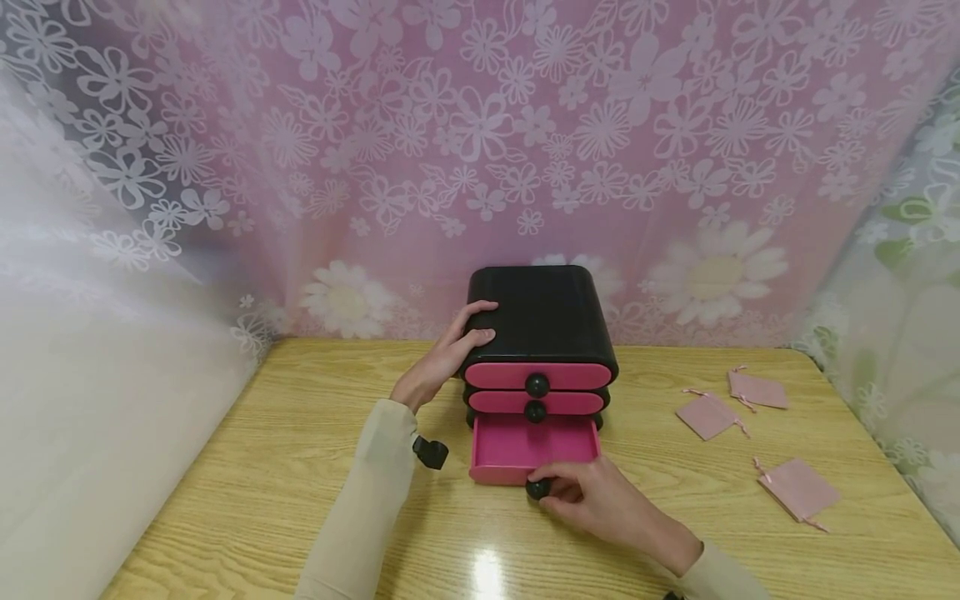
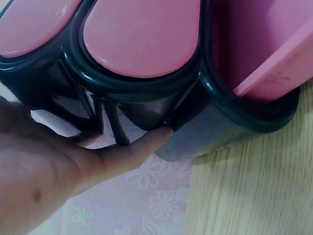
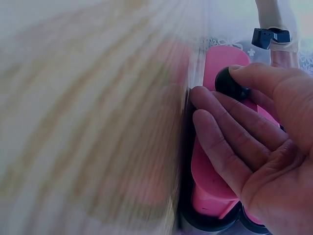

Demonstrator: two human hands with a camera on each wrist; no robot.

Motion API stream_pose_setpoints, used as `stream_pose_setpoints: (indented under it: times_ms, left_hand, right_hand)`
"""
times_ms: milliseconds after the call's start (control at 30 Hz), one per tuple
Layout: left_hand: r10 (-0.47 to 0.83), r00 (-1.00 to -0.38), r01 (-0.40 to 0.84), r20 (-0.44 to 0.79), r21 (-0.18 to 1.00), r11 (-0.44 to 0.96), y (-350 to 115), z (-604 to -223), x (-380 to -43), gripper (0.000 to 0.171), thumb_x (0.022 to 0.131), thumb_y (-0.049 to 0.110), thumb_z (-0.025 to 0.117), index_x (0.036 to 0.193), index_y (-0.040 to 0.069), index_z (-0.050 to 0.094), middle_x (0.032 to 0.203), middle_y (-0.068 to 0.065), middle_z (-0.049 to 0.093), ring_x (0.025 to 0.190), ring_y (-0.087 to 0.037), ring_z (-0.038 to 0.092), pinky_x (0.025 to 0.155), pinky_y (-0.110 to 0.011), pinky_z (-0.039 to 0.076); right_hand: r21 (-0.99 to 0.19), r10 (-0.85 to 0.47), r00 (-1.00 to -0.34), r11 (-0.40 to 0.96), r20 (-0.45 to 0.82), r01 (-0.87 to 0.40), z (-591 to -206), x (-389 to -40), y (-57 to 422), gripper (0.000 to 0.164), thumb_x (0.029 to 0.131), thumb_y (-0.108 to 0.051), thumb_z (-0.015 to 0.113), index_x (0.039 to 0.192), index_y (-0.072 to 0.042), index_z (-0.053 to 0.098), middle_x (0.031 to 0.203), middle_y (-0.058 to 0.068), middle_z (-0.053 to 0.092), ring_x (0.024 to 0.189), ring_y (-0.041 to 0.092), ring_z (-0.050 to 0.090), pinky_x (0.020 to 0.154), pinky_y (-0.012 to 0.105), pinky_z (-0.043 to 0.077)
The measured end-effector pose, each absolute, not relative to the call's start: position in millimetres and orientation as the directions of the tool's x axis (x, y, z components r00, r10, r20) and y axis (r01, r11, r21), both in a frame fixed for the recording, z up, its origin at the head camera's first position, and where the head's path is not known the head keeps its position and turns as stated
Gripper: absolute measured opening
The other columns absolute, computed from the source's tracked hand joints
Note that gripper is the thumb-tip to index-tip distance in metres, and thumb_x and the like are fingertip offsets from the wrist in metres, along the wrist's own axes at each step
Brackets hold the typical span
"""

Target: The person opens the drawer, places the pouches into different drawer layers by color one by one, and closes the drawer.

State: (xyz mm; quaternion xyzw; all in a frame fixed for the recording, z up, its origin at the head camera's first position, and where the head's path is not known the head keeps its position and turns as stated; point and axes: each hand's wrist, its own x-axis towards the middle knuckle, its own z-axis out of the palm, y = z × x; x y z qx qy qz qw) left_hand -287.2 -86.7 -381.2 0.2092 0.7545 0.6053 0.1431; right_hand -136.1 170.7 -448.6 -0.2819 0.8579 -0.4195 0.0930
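Observation:
A small black chest of drawers [image 1: 534, 310] with pink drawer fronts stands on the table. Its bottom drawer [image 1: 517, 442] is pulled out, and the inside shows bare pink. My right hand [image 1: 600, 504] pinches the round black knob [image 1: 537, 488] of that drawer between thumb and fingers; in the right wrist view the other fingers stretch beneath the knob [image 3: 228, 82]. My left hand [image 1: 447, 354] rests against the chest's left side, with fingertips over the top edge. In the left wrist view its fingers [image 2: 142, 149] lie along the black side wall.
Three pink drawstring pouches lie on the table to the right: a far pouch [image 1: 759, 389], a middle pouch [image 1: 707, 416] and a near pouch [image 1: 801, 489]. The wood-patterned table [image 1: 300, 475] ends at a flowered curtain [image 1: 420, 208] behind the chest.

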Motion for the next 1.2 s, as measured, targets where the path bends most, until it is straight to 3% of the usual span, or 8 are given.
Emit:
stream_pose_setpoints:
  times_ms: [367, 1200]
  left_hand:
    - [0.497, -0.867, 0.146, 0.042, 0.974, 0.171, -87.2, -381.6, -287.1, 0.044, 0.105, 0.042, 0.051, 0.147, 0.047, 0.040, 0.166, 0.010, 0.019, 0.147, -0.025, 0.041, 0.120, -0.060, 0.029]
    - [0.500, -0.865, 0.145, 0.038, 0.973, 0.177, -87.9, -382.7, -288.3, 0.045, 0.105, 0.044, 0.051, 0.147, 0.048, 0.039, 0.166, 0.011, 0.017, 0.147, -0.025, 0.041, 0.122, -0.061, 0.026]
  right_hand:
    - [-0.763, -0.575, -0.814, 0.486, 0.087, -0.425, -451.2, -133.6, 171.0, 0.027, 0.092, -0.011, 0.075, 0.118, -0.017, 0.074, 0.104, -0.001, 0.077, 0.086, -0.001, 0.071, 0.073, 0.020, 0.058]
    - [-0.724, -0.608, -0.791, 0.513, 0.072, -0.461, -447.8, -129.3, 173.3, 0.026, 0.092, -0.010, 0.074, 0.118, -0.014, 0.074, 0.104, -0.001, 0.076, 0.088, -0.002, 0.069, 0.075, 0.022, 0.059]
